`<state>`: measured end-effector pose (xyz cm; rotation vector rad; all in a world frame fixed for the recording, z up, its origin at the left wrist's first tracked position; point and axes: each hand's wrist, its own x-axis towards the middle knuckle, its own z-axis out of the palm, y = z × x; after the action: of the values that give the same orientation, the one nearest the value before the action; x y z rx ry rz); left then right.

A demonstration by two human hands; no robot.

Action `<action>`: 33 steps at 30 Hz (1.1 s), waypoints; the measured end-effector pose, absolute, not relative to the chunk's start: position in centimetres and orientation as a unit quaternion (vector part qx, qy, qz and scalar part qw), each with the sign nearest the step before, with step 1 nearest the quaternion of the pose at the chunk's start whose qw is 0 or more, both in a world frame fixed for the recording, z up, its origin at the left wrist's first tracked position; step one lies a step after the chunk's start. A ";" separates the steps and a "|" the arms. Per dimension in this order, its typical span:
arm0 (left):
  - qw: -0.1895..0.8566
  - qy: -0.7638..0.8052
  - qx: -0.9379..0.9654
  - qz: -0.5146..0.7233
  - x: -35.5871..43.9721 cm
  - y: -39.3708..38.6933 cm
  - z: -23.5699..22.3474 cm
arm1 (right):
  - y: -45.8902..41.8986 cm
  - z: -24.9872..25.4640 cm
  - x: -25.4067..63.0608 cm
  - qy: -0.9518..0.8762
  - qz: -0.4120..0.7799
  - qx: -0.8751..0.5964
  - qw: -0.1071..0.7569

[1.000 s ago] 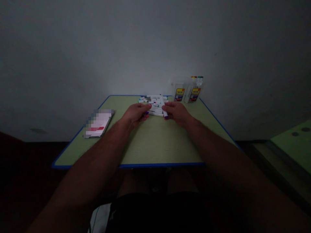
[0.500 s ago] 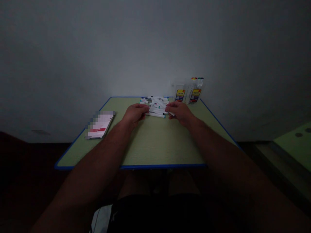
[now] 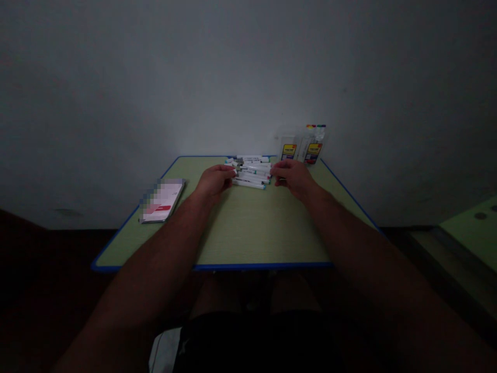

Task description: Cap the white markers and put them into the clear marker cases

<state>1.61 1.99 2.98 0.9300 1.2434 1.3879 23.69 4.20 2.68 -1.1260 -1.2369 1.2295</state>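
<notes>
Markers lie near cases bearing yellow labels, their print illegible.

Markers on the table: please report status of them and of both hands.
Left hand at left end of white markers, right hand at right end; grips unclear. Markers heaped, overlapping. Plastic cases beyond right hand, not between hands.
</notes>
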 end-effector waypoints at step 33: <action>0.523 0.507 0.444 0.522 2.2 1.6 2.7 | 4.1 2.1 23.4 -0.572 0.483 -0.465 0.472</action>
<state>2.20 1.57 2.75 1.0630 1.2145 1.2509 23.44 4.13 2.05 -1.1395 -1.4003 1.1816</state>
